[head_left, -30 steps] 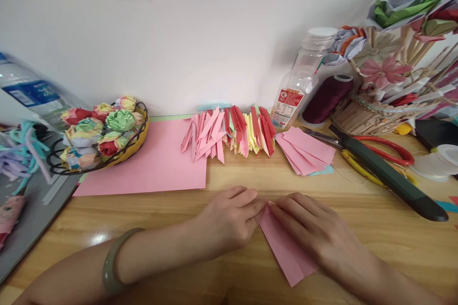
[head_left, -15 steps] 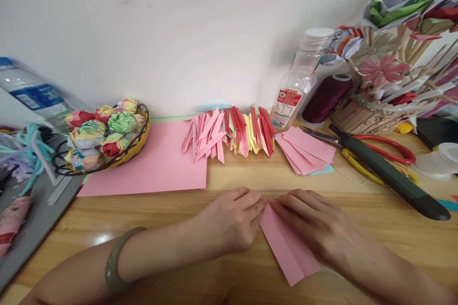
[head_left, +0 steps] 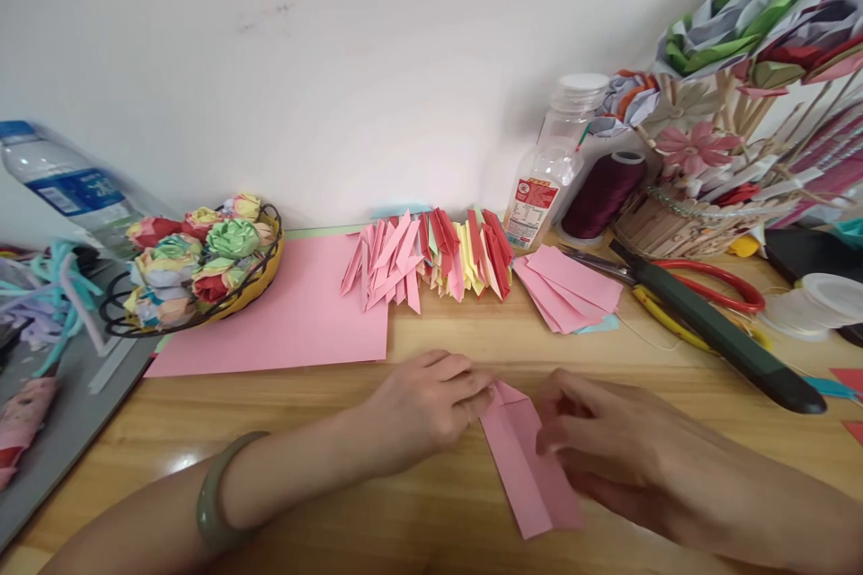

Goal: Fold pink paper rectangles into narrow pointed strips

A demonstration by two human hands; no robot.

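Note:
A pink paper rectangle lies at a slant on the wooden table, with a crease down its length and a small fold at its top end. My left hand has its fingers closed on the paper's top left corner; a green bangle circles that wrist. Loosely curled, with fingers apart, my right hand hovers over the paper's right edge. Whether its fingertips touch the paper I cannot tell. Beyond the hands rest a small stack of pink paper rectangles and a row of folded paper strips.
Large pink sheets lie at left beneath a yellow basket of paper flowers. Black-handled scissors and a thread spool are at right. Against the wall stand a clear bottle, purple thread and a stick basket.
My right hand has lifted off the paper's top end and shifted right, uncovering the small fold there. My left hand stays at the top left corner. The view has shifted slightly.

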